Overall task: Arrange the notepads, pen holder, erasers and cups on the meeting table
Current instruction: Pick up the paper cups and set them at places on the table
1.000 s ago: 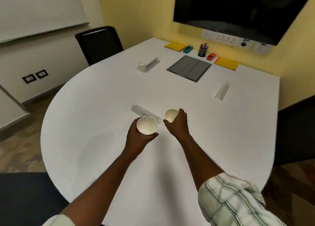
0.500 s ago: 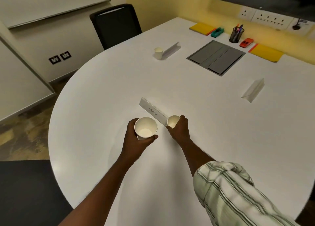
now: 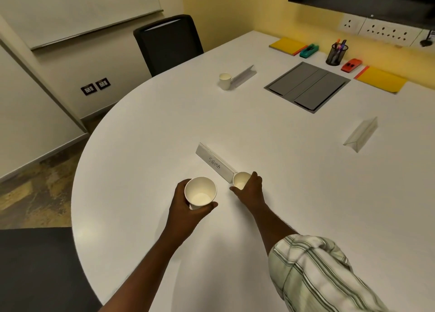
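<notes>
– What are the hands holding?

– The left hand (image 3: 188, 205) is wrapped around a paper cup (image 3: 200, 191), held over the near side of the white table (image 3: 146, 147). The right hand (image 3: 250, 189) grips a second cup (image 3: 240, 180) just beside the end of the name card (image 3: 215, 164).

– And the other things?

– A third cup (image 3: 225, 80) stands farther off by another card (image 3: 243, 74). Two yellow notepads (image 3: 287, 45), a green eraser (image 3: 308, 50), a red eraser (image 3: 350, 65) and the pen holder (image 3: 336, 54) sit along the far edge.

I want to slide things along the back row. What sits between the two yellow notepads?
In the head view: a green eraser, the mesh pen holder, then a red eraser, between the notepads.
</notes>
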Tool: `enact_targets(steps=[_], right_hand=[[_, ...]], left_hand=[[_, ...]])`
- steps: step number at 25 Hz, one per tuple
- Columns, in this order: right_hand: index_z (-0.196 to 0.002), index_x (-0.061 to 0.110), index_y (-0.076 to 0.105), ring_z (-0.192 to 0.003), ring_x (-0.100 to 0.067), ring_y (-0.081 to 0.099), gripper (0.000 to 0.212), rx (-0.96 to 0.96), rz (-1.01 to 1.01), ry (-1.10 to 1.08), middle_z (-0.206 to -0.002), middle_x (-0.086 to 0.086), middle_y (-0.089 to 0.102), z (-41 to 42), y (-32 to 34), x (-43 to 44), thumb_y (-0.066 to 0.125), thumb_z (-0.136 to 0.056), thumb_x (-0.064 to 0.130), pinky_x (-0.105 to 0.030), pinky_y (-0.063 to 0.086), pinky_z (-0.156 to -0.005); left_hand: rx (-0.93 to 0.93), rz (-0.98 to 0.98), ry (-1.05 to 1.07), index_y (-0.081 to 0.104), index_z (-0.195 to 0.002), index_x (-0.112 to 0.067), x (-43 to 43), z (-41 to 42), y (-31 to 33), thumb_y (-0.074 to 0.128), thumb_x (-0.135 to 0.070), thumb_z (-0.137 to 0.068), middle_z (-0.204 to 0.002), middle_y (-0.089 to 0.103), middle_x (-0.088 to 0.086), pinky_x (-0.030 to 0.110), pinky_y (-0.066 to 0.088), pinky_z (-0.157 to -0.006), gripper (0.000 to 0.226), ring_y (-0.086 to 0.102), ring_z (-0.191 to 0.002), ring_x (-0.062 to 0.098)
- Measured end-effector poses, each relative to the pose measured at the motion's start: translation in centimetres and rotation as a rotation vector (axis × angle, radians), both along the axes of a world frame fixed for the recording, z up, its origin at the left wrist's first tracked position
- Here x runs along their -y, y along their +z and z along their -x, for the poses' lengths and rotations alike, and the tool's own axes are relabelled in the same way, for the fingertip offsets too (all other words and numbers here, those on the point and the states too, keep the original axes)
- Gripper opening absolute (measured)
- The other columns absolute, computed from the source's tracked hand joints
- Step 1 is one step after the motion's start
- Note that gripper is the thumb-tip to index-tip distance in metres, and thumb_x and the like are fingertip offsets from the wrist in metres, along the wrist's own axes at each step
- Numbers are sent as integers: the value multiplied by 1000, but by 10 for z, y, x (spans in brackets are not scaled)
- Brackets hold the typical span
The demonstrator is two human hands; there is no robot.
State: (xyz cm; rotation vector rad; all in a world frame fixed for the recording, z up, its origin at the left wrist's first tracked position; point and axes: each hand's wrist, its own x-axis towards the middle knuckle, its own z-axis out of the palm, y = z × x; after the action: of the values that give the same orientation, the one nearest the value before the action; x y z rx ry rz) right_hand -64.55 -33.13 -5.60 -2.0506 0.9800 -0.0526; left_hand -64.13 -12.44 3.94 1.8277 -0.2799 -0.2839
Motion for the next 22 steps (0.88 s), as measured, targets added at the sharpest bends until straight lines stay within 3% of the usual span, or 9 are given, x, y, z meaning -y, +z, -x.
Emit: enact_targets(steps=[3,5,8,12,17,19,22], right_hand=[[-148,-4,4,-132,-36,33,118,-19,36,-10,-144,-20,22,6,9,-4,82,-70,40,-39,34,-108],[-149,-1,3,-134,-36,27,117,13,79,-33,-148,-18,17,11,20,-6,80,-72,41,-42,37,-107],[-149,2,8,-136,-34,26,100,113,171,-83,-149,-15,17,22,42,-12,73,-81,34,-42,38,-107],[-148,2,17,-136,-29,29,77,294,211,-87,-147,-13,25,53,75,-25,63,-89,21,-33,34,-108],[-144,6,27,-132,-25,38,63,345,230,-13,-142,-11,36,116,110,-61,58,-91,16,-32,37,-105],[-142,7,32,-130,-23,40,59,375,270,-20,-139,-10,39,144,121,-80,59,-91,20,-30,37,-104],[-139,8,37,-122,-18,45,53,428,275,-55,-133,-8,45,186,138,-112,57,-94,27,-22,36,-96]], left_hand=[[11,-1,8,50,-112,-27,-2,4,4,88,-15,-60,-111,59,-9,20,48,-82,66,58,-105,9],[22,-7,7,50,-113,-25,-1,7,8,88,-14,-60,-111,59,-8,15,46,-78,67,57,-104,8],[33,9,17,50,-115,-22,1,15,16,88,-15,-60,-111,59,-6,15,46,-76,67,57,-102,10],[9,49,-27,51,-113,-22,0,29,32,89,-13,-59,-108,61,-5,33,54,-82,66,59,-101,15],[10,100,-132,54,-102,-31,-25,65,50,87,-9,-60,-102,61,-8,6,47,-53,58,60,-85,-4],[17,112,-200,54,-100,-32,-36,84,60,87,-8,-61,-101,62,-8,2,45,-51,56,60,-85,-1],[29,144,-282,56,-108,-25,-53,110,76,87,-9,-61,-101,62,-10,2,44,-53,58,59,-82,-13]])
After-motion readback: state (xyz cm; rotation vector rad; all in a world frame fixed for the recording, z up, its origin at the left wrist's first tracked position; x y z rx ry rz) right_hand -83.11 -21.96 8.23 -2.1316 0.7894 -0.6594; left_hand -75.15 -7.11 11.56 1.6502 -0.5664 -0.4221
